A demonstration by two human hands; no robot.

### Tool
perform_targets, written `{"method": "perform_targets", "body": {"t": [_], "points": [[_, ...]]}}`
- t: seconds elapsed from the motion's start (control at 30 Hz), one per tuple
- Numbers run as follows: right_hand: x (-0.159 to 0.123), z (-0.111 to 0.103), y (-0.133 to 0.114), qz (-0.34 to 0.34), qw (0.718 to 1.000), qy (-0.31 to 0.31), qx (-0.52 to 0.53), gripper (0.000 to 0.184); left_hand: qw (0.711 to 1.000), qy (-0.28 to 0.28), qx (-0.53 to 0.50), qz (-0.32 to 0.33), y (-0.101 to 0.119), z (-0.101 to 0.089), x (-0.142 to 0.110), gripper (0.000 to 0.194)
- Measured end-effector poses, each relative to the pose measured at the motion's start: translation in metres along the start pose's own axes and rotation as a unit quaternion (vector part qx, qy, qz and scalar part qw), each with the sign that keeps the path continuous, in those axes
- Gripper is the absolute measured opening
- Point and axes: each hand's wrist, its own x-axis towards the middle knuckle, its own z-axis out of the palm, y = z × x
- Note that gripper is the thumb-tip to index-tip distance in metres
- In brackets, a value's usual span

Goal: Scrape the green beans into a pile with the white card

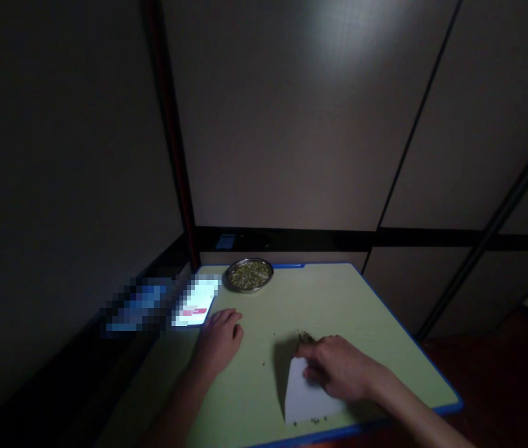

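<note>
My left hand [218, 339] rests palm down on the pale green table [320, 298], fingers loosely curled, just below a lit phone [196, 302]. It holds nothing. My right hand [339, 367] lies on a white sheet of paper [304, 398] near the table's front edge, fingers pinched together at a small heap of green grains [305, 338] at the paper's top. A few loose grains lie beside the paper's lower edge. A round metal dish [249, 274] full of the same grains stands at the back of the table.
The table has a blue rim [446, 407] and stands in a dim corner against grey panelled walls. A dark post [173, 137] rises at the back left. A blurred bluish object [136, 308] lies left of the phone.
</note>
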Motion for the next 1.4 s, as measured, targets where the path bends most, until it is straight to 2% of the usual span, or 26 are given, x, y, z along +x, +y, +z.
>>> {"method": "perform_targets", "body": {"t": [0.37, 0.57, 0.87, 1.0, 1.13, 1.23, 1.3, 1.4], "points": [[0.005, 0.005, 0.003, 0.022, 0.999, -0.034, 0.035, 0.037, 1.000, 0.002, -0.008, 0.003, -0.004, 0.004, 0.002, 0.028], [0.011, 0.010, 0.013, 0.006, 0.997, -0.047, 0.068, 0.038, 1.000, 0.008, -0.016, 0.012, -0.006, 0.007, 0.003, 0.028], [0.015, 0.014, 0.020, -0.010, 0.991, -0.055, 0.119, 0.031, 1.000, 0.002, -0.007, 0.013, -0.007, 0.008, 0.002, 0.028], [0.010, 0.015, 0.018, 0.003, 0.992, -0.044, 0.117, 0.028, 1.000, 0.003, -0.007, 0.016, -0.008, 0.009, 0.004, 0.028], [-0.003, 0.008, 0.011, 0.016, 0.995, -0.022, 0.100, 0.028, 1.000, 0.002, -0.010, 0.016, -0.008, 0.008, 0.004, 0.027], [-0.018, -0.008, 0.015, 0.038, 0.994, 0.021, 0.104, 0.026, 1.000, 0.001, -0.008, 0.017, -0.008, 0.008, 0.004, 0.027], [-0.031, -0.021, 0.029, 0.083, 0.987, 0.081, 0.109, 0.025, 1.000, -0.001, -0.004, 0.021, -0.009, 0.009, 0.005, 0.029], [-0.052, -0.033, 0.066, 0.169, 0.965, 0.174, 0.094, 0.030, 1.000, 0.001, 0.001, 0.027, -0.010, 0.011, 0.005, 0.029]]}}
